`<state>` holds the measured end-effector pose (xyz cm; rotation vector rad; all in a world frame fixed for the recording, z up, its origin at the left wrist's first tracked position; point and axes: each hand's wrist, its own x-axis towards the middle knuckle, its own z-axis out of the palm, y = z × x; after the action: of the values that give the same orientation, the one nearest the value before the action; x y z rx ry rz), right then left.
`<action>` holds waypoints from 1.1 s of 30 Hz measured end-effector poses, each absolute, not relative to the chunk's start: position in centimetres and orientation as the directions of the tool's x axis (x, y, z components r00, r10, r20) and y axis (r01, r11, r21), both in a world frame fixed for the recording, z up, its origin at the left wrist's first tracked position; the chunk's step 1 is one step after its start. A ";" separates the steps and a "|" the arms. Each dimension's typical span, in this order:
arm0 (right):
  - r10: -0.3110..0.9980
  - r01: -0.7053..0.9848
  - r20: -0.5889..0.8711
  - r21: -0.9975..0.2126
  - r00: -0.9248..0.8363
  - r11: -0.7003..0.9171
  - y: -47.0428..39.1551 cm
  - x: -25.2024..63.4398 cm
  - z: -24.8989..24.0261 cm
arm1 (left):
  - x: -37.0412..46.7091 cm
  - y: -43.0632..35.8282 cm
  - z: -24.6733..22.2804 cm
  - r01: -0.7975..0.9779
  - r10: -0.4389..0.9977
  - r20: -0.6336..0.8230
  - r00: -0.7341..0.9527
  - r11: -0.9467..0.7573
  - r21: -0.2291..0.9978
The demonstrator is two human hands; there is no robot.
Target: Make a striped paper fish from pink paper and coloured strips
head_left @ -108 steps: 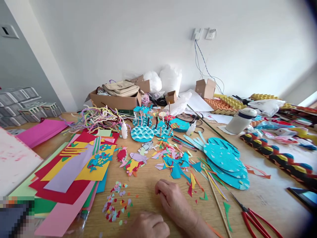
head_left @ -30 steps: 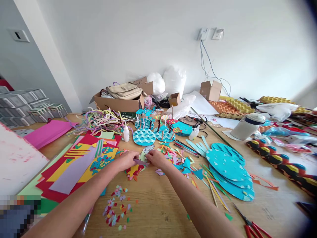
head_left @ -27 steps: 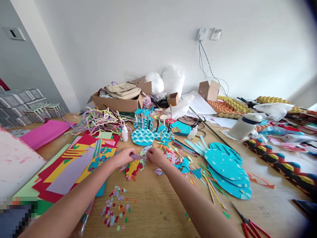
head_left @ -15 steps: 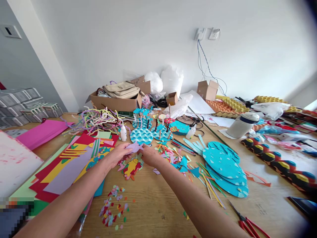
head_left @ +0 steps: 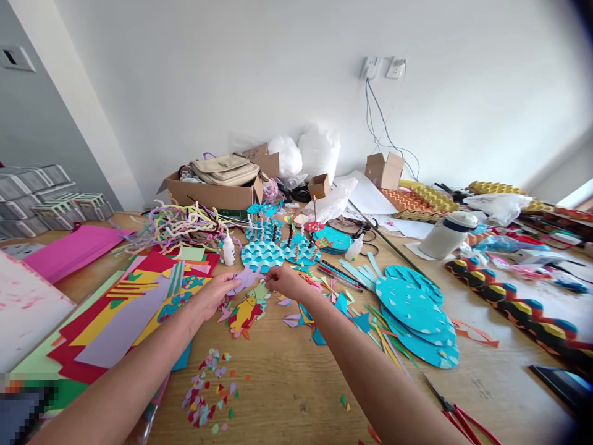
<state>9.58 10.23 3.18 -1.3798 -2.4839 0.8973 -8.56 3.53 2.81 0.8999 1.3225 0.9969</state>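
Head view — the left hand point(head_left: 217, 295) clamps thumb and fingers on a lavender paper fish point(head_left: 246, 280), near a yellow paper fish point(head_left: 245, 311); the right hand point(head_left: 288, 282) curls its fingers alongside — their grip I cannot tell.

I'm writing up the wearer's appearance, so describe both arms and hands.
The left forearm and right forearm are bare as far as they show, without sleeves, watch or bracelet. The left hand and right hand are ungloved; any rings are too small to tell.
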 end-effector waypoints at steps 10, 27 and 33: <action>0.874 0.553 -0.128 -0.814 -0.469 0.178 9.9 9.2 2.7 | -8.0 4.5 1.9 -0.137 0.941 -0.334 0.064 0.339 0.931; 0.626 0.590 -0.072 -0.432 -0.776 0.682 5.6 7.5 2.4 | -8.7 4.8 1.2 -0.134 0.973 -0.226 -0.052 0.217 0.967; 0.605 0.607 -0.116 -0.314 -0.788 0.730 6.1 7.1 2.7 | -8.6 4.3 1.7 -0.130 0.970 -0.240 -0.045 0.233 0.964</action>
<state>7.14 6.10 2.70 -1.0255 -2.9274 0.5348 -8.58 4.26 1.72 0.9141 1.2645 1.1298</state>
